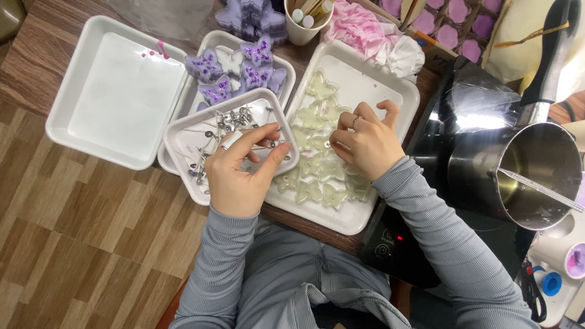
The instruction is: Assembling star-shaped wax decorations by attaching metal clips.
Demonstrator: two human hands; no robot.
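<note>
My left hand (241, 167) hovers over a small white square tray (183, 131) of metal wick pins (234, 119), its thumb and fingers pinched around something small among them. My right hand (365, 143) rests fingertips-down on pale yellow butterfly-shaped wax pieces (317, 119) in a long white tray (390, 91); whether it grips one I cannot tell. A ring sits on each hand.
A large white tray (116, 91) lies at the left. Purple butterfly candles (237, 70) fill a tray behind. A steel pouring pot (530, 176) stands on a black hot plate (396, 244) at the right. A cup of sticks (308, 18) and pink cloth (365, 30) sit at the back.
</note>
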